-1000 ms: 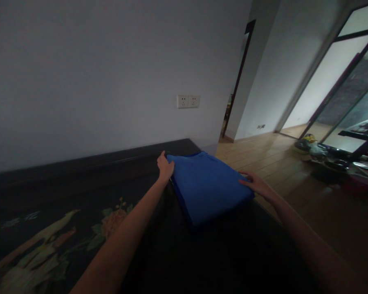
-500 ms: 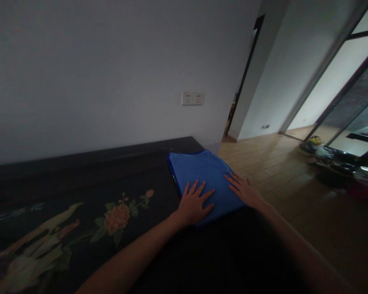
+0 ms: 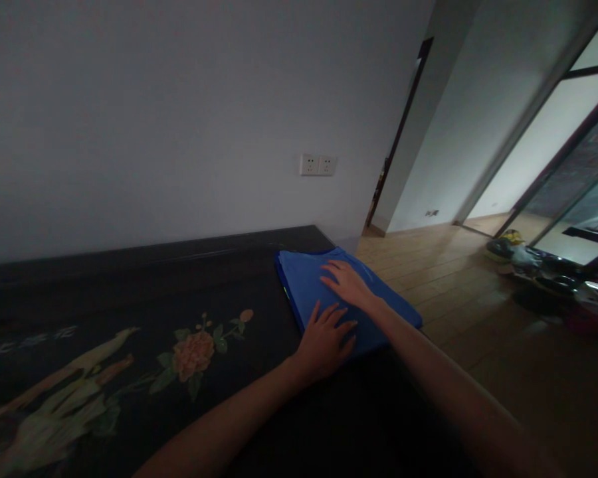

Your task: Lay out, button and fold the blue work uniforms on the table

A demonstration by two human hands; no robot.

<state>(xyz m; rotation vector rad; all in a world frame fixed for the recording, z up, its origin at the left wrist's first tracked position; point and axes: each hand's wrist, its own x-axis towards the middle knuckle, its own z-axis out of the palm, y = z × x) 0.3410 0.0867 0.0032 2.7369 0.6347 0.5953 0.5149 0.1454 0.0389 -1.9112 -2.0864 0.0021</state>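
A folded blue cloth (image 3: 299, 275), perhaps a garment, lies flat on the right end of a dark cabinet top (image 3: 219, 265). Along its left edge the layers show, with a small yellow-green bit among them. My left hand (image 3: 325, 338) rests on its near part, fingers spread. Farther back, my right hand (image 3: 347, 282) lies over the middle of the cloth with its fingers stretched out towards the left. Neither hand grips anything. The palms and the cloth under them are hidden.
Painted flowers (image 3: 194, 355) and a bird decorate the dark top at left. A pale wall with a double socket (image 3: 317, 165) rises behind. Right of the cabinet is wooden floor (image 3: 403, 262), with bags and other items (image 3: 523, 259) near a glass door.
My right hand has moved left from the right edge of the cloth to its middle. My left hand stays on the near part. The view has shifted slightly.
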